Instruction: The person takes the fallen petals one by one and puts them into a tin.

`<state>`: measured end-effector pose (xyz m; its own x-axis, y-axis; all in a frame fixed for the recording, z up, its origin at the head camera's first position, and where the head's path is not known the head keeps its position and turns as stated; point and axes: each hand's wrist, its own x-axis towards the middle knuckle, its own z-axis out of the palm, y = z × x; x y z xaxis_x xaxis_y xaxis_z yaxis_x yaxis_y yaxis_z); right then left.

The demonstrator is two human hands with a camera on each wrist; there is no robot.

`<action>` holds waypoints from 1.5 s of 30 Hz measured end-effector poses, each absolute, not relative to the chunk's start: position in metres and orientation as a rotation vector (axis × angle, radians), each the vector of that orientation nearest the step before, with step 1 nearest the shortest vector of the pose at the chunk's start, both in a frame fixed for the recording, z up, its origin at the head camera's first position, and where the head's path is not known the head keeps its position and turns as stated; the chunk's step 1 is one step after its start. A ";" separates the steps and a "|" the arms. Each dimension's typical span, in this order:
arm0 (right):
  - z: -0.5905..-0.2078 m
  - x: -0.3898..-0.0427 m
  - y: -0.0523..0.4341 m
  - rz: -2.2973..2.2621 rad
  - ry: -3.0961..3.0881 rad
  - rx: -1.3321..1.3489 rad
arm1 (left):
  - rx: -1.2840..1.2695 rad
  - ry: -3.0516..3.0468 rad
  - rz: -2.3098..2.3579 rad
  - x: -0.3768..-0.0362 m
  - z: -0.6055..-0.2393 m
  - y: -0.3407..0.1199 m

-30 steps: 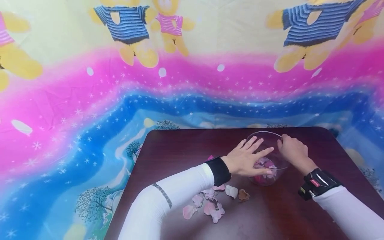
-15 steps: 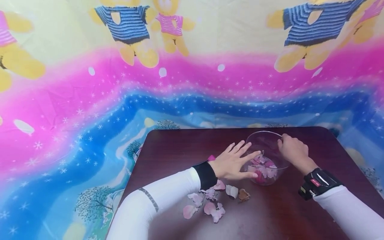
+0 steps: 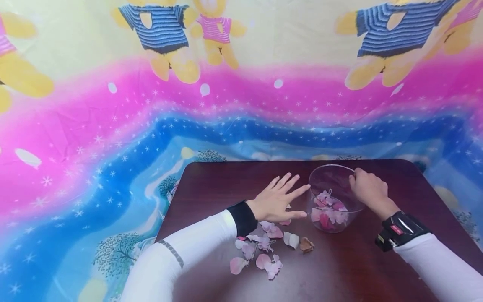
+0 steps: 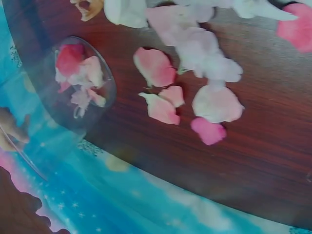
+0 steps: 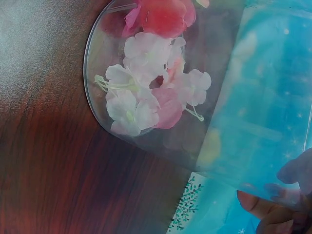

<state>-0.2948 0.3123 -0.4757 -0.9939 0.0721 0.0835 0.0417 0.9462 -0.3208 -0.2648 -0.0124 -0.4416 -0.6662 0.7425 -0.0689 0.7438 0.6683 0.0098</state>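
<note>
Head view: bright, even light; pale glare on tabletop [image 3: 298,281] between five and six o'clock. Wrist views: dimmer, hazy, soft-edged; tabletop glare at two o'clock in left, ten in right.

Dark red-brown table [image 3: 354,272], pink-and-blue cloth backdrop [image 3: 256,107] behind, printed bears [image 3: 162,35], snowflakes [image 3: 47,181], trees [image 3: 120,248]

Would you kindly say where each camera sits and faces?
Head: on the head, facing forward and down at the table, bowl and petals; left hand, right hand and sleeves show.
Left wrist: on the left wrist, facing petals and the bowl; the right hand shows at left, an unclear dark shape below.
Right wrist: on the right wrist, facing the bowl; the right hand shows lower right.
Both wrist views share the bowl.
</note>
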 end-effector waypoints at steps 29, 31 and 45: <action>-0.477 -0.299 0.312 0.483 -2.998 -0.077 | 1.038 2.785 0.188 -0.260 -0.493 -0.094; -0.476 -0.299 0.313 0.484 -2.997 -0.078 | 1.041 2.779 0.181 -0.258 -0.497 -0.099; -0.478 -0.299 0.312 0.481 -2.994 -0.085 | 0.936 2.748 0.227 -0.247 -0.522 -0.131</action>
<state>-0.2994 0.3124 -0.4779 -0.9926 0.0721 0.0979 0.0378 0.9483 -0.3152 -0.2474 -0.1308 -0.5219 -0.7698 0.6163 -0.1660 0.5807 0.7842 0.2184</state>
